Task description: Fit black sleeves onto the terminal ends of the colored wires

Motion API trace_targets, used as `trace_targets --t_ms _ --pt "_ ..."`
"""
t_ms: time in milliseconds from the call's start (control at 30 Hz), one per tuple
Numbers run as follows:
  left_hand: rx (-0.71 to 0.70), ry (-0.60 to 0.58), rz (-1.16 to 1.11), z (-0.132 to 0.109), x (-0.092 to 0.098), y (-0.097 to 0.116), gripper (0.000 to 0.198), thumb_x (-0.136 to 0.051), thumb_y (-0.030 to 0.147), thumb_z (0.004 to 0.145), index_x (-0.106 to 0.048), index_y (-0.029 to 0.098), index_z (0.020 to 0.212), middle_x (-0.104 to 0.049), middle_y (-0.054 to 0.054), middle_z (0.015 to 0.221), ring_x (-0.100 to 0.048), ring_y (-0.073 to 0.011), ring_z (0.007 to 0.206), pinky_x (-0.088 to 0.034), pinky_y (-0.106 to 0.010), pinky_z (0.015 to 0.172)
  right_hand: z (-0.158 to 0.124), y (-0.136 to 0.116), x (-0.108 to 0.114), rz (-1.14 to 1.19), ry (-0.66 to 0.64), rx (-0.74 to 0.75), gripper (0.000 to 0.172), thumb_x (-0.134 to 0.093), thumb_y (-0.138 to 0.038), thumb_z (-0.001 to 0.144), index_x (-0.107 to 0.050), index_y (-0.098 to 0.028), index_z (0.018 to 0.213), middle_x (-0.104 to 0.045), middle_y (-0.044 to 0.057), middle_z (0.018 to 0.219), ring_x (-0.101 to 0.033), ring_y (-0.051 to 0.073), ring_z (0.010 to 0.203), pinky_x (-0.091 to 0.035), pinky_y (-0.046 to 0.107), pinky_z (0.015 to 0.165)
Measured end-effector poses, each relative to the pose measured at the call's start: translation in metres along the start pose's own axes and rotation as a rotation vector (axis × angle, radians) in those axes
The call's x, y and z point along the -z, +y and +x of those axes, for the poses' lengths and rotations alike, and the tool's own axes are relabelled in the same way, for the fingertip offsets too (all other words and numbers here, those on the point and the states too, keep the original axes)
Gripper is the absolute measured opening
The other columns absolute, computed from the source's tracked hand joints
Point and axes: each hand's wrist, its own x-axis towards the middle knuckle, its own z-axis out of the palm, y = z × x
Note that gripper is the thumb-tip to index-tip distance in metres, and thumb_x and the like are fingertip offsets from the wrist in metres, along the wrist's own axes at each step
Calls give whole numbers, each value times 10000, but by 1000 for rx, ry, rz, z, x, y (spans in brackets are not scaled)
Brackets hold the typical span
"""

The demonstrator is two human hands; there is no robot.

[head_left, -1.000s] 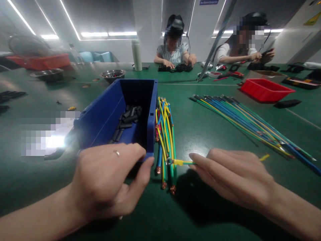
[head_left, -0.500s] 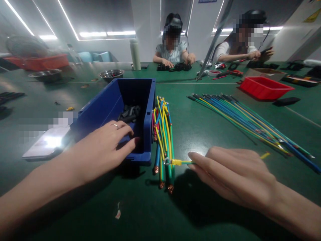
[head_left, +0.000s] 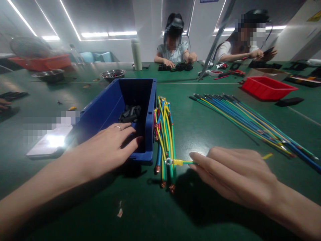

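Note:
My right hand [head_left: 233, 170] pinches a green-yellow wire [head_left: 188, 163] whose yellow-sleeved end carries a metal ring terminal [head_left: 169, 161] pointing left. Over the near end of a blue bin [head_left: 100, 103], my left hand [head_left: 112, 140] dips its fingertips inside, thumb apart from the fingers, with nothing visible in them. Black tube-like pieces [head_left: 130, 113] lie in the bin beyond those fingers. Alongside the bin's right wall rests a bundle of yellow, green and blue wires [head_left: 165, 130], with bare copper ends toward me. The held ring terminal overlaps this bundle in view; whether they touch I cannot tell.
Wires with black-sleeved ends [head_left: 240, 117] lie fanned out at the right. Behind them stands a red tray [head_left: 268, 88]. A lit phone [head_left: 50, 144] is left of the bin. Metal bowls [head_left: 112, 75] and a bottle [head_left: 136, 55] stand farther back. Two people work across the table.
My left hand has shifted slightly right inside the bin. The right hand keeps its pinch on the wire almost unmoved. The whole view has drifted a little.

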Motion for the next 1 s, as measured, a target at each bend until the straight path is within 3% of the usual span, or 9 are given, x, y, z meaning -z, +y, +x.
trace_targets --t_ms 167,300,400,567,767,1000 --pt "-117 86 45 0 -6 -7 587 -232 488 983 -676 149 1165 -671 -169 1243 -608 -362 1198 -499 -585 1007 1 0 -1 8 -8 0 78 -605 -139 930 -641 -101 988 -460 -40 607 -360 103 521 -279 285 475" --pt "-287 143 97 -1 -13 -18 385 -347 299 965 -699 159 1028 -696 -150 1134 -625 -323 1144 -498 -525 1012 2 1 -2 8 -22 -7 68 -603 -136 930 -642 -110 979 -457 -41 607 -358 105 522 -279 285 476" --pt "-387 167 122 -3 -14 -21 342 -371 226 934 -700 145 986 -696 -166 1092 -632 -328 1109 -500 -537 999 0 1 -1 1 -30 -10 75 -592 -142 938 -641 -112 986 -452 -42 609 -355 105 520 -274 288 475" --pt "-421 190 145 -4 -13 -19 296 -410 209 926 -695 154 988 -701 -146 1061 -654 -304 1059 -539 -480 941 -2 1 0 5 -23 -4 96 -598 -144 934 -642 -104 1010 -456 -42 612 -359 103 523 -278 284 475" --pt "-432 194 234 -4 -13 -19 319 -389 186 935 -696 152 1010 -694 -129 1045 -664 -281 1012 -575 -418 859 -1 0 0 16 -18 -3 77 -612 -128 921 -642 -98 986 -469 -35 612 -362 105 524 -283 287 474" --pt "-542 215 308 -4 -10 -16 488 -227 96 931 -713 72 966 -687 -218 942 -658 -378 975 -583 -546 770 0 2 -1 13 -29 -7 75 -601 -136 930 -642 -105 984 -461 -40 613 -361 101 521 -287 282 474"
